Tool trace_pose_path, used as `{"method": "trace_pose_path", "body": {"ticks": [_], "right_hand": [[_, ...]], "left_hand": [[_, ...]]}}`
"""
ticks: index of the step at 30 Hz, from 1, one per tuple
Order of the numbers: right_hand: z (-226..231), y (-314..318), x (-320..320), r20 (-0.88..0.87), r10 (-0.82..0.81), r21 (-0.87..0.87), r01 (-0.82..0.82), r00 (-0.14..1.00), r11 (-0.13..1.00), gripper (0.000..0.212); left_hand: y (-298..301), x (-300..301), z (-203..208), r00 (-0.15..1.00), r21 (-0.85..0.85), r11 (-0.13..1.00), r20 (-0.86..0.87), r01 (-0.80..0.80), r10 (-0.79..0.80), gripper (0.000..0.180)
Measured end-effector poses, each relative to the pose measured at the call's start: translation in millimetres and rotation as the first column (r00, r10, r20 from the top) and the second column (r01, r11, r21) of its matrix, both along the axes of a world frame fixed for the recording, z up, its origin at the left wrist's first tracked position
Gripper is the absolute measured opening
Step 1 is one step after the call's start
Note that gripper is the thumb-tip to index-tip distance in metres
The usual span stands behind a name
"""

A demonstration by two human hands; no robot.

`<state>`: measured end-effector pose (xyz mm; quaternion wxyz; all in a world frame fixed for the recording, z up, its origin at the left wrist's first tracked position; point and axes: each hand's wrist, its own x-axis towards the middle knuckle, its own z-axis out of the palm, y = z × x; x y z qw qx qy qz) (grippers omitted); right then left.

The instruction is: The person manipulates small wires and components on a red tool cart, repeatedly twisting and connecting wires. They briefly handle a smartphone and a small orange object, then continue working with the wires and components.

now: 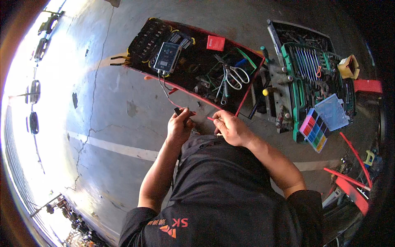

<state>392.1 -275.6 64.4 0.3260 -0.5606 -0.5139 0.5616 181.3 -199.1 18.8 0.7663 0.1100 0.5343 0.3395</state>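
My left hand (180,123) pinches a small black connector (177,110) at the end of thin red and black wires (168,95). The wires run up to a blue-grey meter box (166,57) lying in an open red toolbox (247,92). My right hand (230,126) is closed on a short red wire end (210,118), just right of the left hand. Both hands are held above the concrete floor, in front of my dark shirt.
Scissors (235,74), a wrench and a red box lie in the toolbox. To the right stands a green socket and wrench case (306,66) and an open clear box of coloured parts (319,123). Red tubes (354,152) lie far right. A white line crosses the cracked floor.
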Motion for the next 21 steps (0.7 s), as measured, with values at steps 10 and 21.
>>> {"method": "trace_pose_path", "body": {"ticks": [10,21], "right_hand": [[-18,2,-42,0.075,-0.176,0.069,0.171,0.981,0.983,0.021],[-18,-1,-68,0.130,-0.262,-0.004,0.264,0.956,0.964,0.024]], "left_hand": [[9,-9,13,0.993,0.048,0.999,0.118,0.009,-0.014,0.008],[18,-20,23,0.993,0.015,1.000,0.115,0.023,-0.025,0.006]]}}
